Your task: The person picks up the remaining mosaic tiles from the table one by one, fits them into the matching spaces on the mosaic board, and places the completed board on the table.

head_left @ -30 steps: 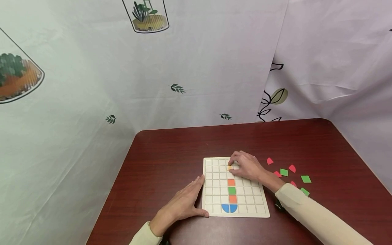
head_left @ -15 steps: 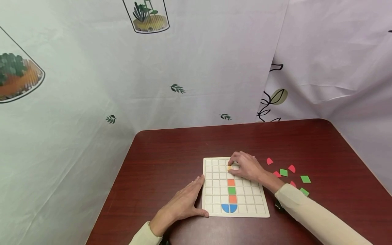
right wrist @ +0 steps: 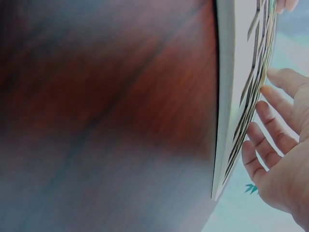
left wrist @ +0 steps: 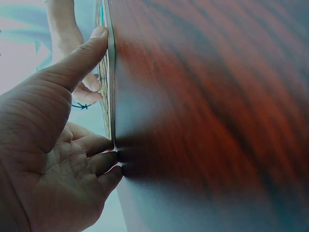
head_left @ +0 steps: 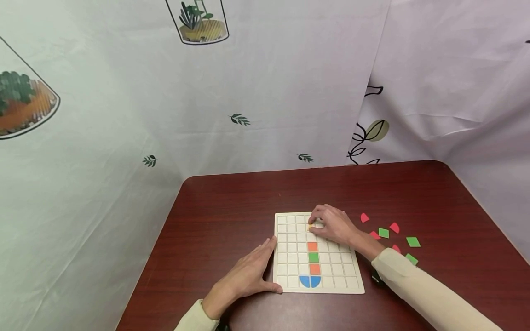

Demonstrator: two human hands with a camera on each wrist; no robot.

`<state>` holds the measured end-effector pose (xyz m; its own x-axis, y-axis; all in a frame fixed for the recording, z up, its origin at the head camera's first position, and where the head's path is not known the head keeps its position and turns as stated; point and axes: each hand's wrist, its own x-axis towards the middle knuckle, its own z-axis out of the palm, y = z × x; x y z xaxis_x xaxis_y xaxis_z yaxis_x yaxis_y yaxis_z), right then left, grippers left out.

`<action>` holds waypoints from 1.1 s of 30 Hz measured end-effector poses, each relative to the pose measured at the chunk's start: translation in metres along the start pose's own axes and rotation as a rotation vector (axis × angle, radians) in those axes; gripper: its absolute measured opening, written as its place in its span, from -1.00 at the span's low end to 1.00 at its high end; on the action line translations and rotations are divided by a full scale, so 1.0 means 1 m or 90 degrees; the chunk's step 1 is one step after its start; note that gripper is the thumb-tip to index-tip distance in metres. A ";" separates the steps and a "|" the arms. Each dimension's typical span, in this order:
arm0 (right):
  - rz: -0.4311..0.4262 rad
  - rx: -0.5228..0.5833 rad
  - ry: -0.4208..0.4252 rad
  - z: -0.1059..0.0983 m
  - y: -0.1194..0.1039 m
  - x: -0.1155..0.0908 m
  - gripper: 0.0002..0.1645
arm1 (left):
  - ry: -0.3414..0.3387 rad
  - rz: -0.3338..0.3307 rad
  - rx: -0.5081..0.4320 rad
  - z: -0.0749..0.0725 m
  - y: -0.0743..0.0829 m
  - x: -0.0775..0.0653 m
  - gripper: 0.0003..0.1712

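A white grid board [head_left: 287, 257] lies flat on the table. My left hand [head_left: 250, 272] rests against its left edge with fingers extended, the thumb at the near corner; the left wrist view shows the thumb [left wrist: 84, 55] on the board's rim. Near the far side of the grid, my right hand [head_left: 333, 225] pinches a small yellow piece [head_left: 310, 227] between thumb and index finger, mostly hidden by them. Below it in one column sit an orange square [head_left: 312, 247], a green square [head_left: 313, 257] and another orange square [head_left: 314, 269]. Two blue quarter-circles [head_left: 304, 281] lie side by side in the nearest row.
Right of the board, several loose red quarter-circles [head_left: 394, 227] and green diamond-like pieces [head_left: 413, 242] lie on the dark red wooden table [head_left: 223, 207]. The right forearm passes close by them. A printed white cloth [head_left: 265, 92] hangs behind the table.
Both hands and the board stay in place. Slightly less of the yellow piece shows between my right thumb and index finger.
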<state>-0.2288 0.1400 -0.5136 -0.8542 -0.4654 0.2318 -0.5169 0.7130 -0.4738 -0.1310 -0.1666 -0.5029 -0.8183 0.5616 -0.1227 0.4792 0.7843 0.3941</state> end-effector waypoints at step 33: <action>0.013 0.015 -0.001 -0.002 -0.001 -0.001 -0.85 | 0.002 -0.004 0.003 0.000 0.001 -0.001 0.49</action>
<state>-0.2279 0.1405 -0.5118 -0.8646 -0.4518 0.2200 -0.4978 0.7100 -0.4981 -0.1300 -0.1663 -0.5020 -0.8221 0.5560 -0.1227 0.4757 0.7891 0.3887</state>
